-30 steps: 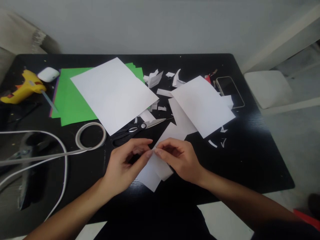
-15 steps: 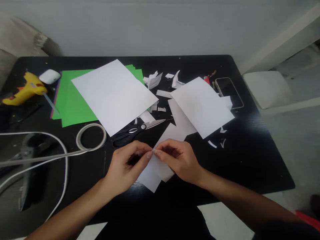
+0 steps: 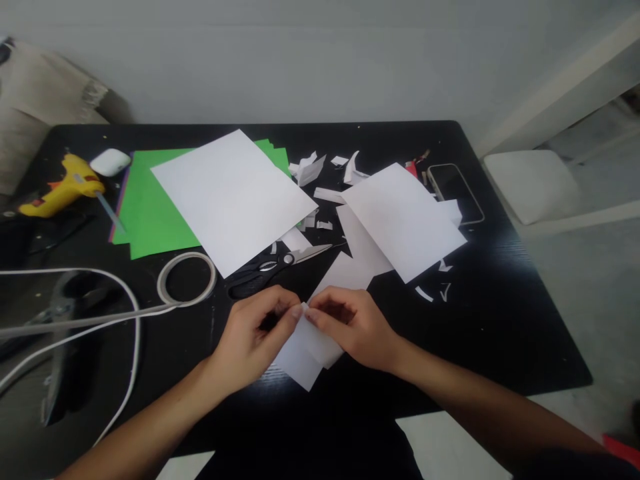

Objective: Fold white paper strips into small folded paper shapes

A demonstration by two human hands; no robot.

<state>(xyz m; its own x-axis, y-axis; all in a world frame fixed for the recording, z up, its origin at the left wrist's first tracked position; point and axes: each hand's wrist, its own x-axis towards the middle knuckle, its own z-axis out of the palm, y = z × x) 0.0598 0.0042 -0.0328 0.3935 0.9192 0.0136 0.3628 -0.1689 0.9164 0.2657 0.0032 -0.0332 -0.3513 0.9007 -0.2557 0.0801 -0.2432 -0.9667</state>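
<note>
My left hand (image 3: 255, 337) and my right hand (image 3: 353, 327) meet fingertip to fingertip over the near middle of the black table (image 3: 500, 313). Both pinch the top edge of a small folded white paper piece (image 3: 307, 353), which hangs down between them towards me. Black-handled scissors (image 3: 275, 265) lie just beyond my hands, blades pointing right. A large white sheet (image 3: 233, 197) lies on green paper (image 3: 150, 213) behind them.
Another white sheet (image 3: 405, 217) and several paper scraps lie at the right, beside a phone (image 3: 455, 193). A yellow glue gun (image 3: 60, 187) and a white case (image 3: 111, 162) sit far left. A roll of tape (image 3: 186, 280) and white cable (image 3: 75, 320) lie left.
The view has shifted slightly down, so everything sits lower in the frame. My hands stay pinched together on the small paper, with only small finger movements.
</note>
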